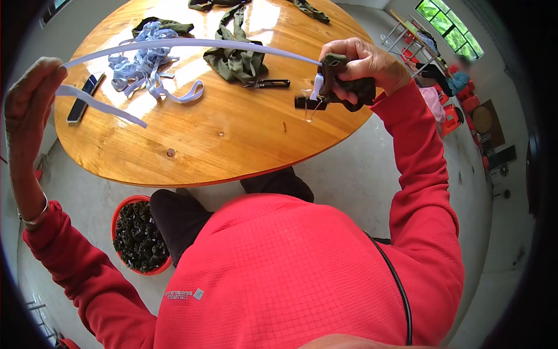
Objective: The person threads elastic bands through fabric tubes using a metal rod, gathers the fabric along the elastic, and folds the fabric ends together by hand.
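A pale blue elastic band point(203, 43) is stretched in an arc above the round wooden table point(232, 145). My left hand point(35, 104), raised at the far left, pinches one part of it, and a loose end hangs down over the table. At the right, my right hand point(363, 67) is closed round a bunched dark green fabric piece point(334, 72), where the band's other part reaches it. Below that hand lies a small black object point(308, 103) on the table.
A tangled heap of pale blue bands point(142, 61), green cloth pieces point(235, 61), a black tool point(270, 84) and a phone point(85, 99) lie on the table. A red basin point(139, 235) of dark pieces stands on the floor. Another person point(459, 81) is at the far right.
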Motion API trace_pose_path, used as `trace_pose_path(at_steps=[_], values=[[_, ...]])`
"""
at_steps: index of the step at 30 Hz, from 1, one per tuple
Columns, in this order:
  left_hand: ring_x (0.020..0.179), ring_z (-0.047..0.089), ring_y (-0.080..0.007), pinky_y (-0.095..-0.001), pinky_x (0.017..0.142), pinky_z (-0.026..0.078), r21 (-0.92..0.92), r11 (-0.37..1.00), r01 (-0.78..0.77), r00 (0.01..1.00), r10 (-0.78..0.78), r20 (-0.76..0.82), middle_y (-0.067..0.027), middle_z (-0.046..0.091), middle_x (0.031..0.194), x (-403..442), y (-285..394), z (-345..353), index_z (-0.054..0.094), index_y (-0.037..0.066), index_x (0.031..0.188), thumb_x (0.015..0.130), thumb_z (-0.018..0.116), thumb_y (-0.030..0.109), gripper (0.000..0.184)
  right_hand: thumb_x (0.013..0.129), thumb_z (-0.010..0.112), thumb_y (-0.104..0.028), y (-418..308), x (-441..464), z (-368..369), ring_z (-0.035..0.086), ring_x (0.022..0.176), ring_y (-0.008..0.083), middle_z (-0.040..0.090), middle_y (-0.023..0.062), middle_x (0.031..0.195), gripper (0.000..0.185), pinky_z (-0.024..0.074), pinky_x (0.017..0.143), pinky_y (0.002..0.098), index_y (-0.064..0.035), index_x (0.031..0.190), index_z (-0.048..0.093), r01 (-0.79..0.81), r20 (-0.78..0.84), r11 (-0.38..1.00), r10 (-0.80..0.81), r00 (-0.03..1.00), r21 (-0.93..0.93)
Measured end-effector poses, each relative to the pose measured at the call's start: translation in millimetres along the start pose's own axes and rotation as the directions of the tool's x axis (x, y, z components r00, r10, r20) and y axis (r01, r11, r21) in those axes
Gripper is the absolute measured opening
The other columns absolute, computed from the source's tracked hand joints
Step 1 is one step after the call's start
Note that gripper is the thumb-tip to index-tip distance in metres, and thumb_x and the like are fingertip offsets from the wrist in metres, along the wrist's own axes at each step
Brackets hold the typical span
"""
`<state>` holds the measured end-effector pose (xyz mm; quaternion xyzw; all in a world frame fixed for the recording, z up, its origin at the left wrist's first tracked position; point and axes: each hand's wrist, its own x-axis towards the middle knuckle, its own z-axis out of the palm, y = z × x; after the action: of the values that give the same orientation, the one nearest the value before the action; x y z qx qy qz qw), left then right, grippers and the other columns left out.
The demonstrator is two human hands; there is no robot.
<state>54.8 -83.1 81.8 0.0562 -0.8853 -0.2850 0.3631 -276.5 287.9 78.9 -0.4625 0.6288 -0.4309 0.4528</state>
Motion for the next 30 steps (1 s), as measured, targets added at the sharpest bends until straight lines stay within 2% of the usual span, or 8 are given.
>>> trace_pose_path(at_steps=[3, 10, 14, 18, 20, 22, 28, 30], values=[[0.085, 0.053, -0.0013, -0.0137, 0.071, 0.041, -0.008, 0.991, 0.134, 0.991, -0.133, 0.027, 0.0031, 0.060, 0.094, 2, -16, -12, 0.065, 0.007, 0.106, 0.087, 0.060, 0.005, 0.019, 0.074, 0.061, -0.013, -3, -4, -14, 0.058, 0.048, 0.0110, 0.062, 0.0127, 0.069, 0.025, 0.0488, 0.045, 0.0199, 0.0009, 0.094, 0.056, -0.037, -0.013, 0.999, 0.037, 0.999, -0.039], [0.070, 0.046, 0.0018, -0.0134, 0.057, 0.034, -0.036, 0.989, 0.142, 0.990, -0.142, 0.010, 0.0058, 0.056, 0.083, 19, -13, -1, 0.064, 0.006, 0.100, 0.088, 0.060, 0.007, 0.013, 0.083, 0.057, -0.013, -8, -12, -20, 0.057, 0.052, 0.0085, 0.062, 0.0080, 0.069, 0.019, 0.0479, 0.049, 0.0192, -0.0027, 0.098, 0.058, -0.028, -0.017, 0.991, 0.026, 1.000, -0.134], [0.064, 0.043, 0.0022, -0.0151, 0.052, 0.033, -0.136, 0.986, 0.098, 0.985, -0.077, 0.153, 0.0073, 0.050, 0.074, 21, -1, 29, 0.062, 0.003, 0.087, 0.088, 0.060, 0.007, 0.005, 0.083, 0.057, -0.014, -2, -8, -13, 0.057, 0.052, 0.0083, 0.062, 0.0080, 0.070, 0.019, 0.0480, 0.050, 0.0197, -0.0029, 0.098, 0.058, -0.039, -0.014, 0.989, 0.037, 0.999, -0.140], [0.062, 0.041, -0.0002, -0.0183, 0.052, 0.032, -0.027, 0.968, 0.249, 0.931, -0.231, 0.281, 0.0067, 0.046, 0.066, 11, 24, 56, 0.058, 0.002, 0.077, 0.087, 0.059, 0.005, 0.010, 0.081, 0.061, -0.016, 11, 0, 10, 0.061, 0.061, 0.0091, 0.065, 0.0115, 0.083, 0.021, 0.0509, 0.050, 0.0198, -0.0001, 0.095, 0.057, -0.117, -0.041, 0.991, 0.115, 0.992, -0.058], [0.058, 0.040, -0.0040, -0.0216, 0.052, 0.034, 0.013, 0.999, -0.041, 0.955, 0.035, 0.296, 0.0023, 0.045, 0.063, 3, 23, 87, 0.057, -0.001, 0.078, 0.086, 0.058, 0.005, 0.010, 0.084, 0.059, -0.014, 19, 8, 20, 0.060, 0.063, 0.0084, 0.065, 0.0102, 0.084, 0.019, 0.0511, 0.051, 0.0194, 0.0005, 0.095, 0.057, -0.121, -0.007, 0.991, 0.121, 0.993, -0.061], [0.056, 0.041, -0.0073, -0.0250, 0.052, 0.036, -0.052, 0.990, -0.128, 0.901, 0.138, 0.411, -0.0024, 0.044, 0.060, 2, 15, 112, 0.057, -0.003, 0.079, 0.085, 0.057, 0.005, 0.010, 0.085, 0.057, -0.013, 20, 21, 38, 0.060, 0.063, 0.0082, 0.065, 0.0093, 0.083, 0.017, 0.0512, 0.051, 0.0193, 0.0007, 0.096, 0.057, -0.140, -0.012, 0.983, 0.139, 0.990, -0.116], [0.058, 0.052, -0.0182, -0.0323, 0.057, 0.042, 0.184, 0.980, 0.073, 0.789, -0.169, 0.590, -0.0103, 0.052, 0.060, -7, 18, 163, 0.059, -0.003, 0.083, 0.083, 0.059, 0.009, 0.012, 0.084, 0.054, -0.010, 41, 48, 58, 0.058, 0.056, 0.0069, 0.065, 0.0065, 0.075, 0.015, 0.0491, 0.051, 0.0189, 0.0008, 0.091, 0.062, -0.100, 0.039, 0.993, 0.103, 0.994, -0.057], [0.074, 0.060, -0.0344, -0.0395, 0.065, 0.046, 0.339, 0.930, -0.142, 0.819, -0.082, 0.568, -0.0197, 0.063, 0.079, -15, 32, 168, 0.062, 0.000, 0.100, 0.078, 0.064, 0.011, 0.025, 0.083, 0.054, -0.010, 48, 53, 58, 0.059, 0.056, 0.0068, 0.066, 0.0062, 0.075, 0.015, 0.0491, 0.051, 0.0188, 0.0008, 0.090, 0.063, -0.115, 0.017, 0.991, 0.116, 0.993, -0.070]])
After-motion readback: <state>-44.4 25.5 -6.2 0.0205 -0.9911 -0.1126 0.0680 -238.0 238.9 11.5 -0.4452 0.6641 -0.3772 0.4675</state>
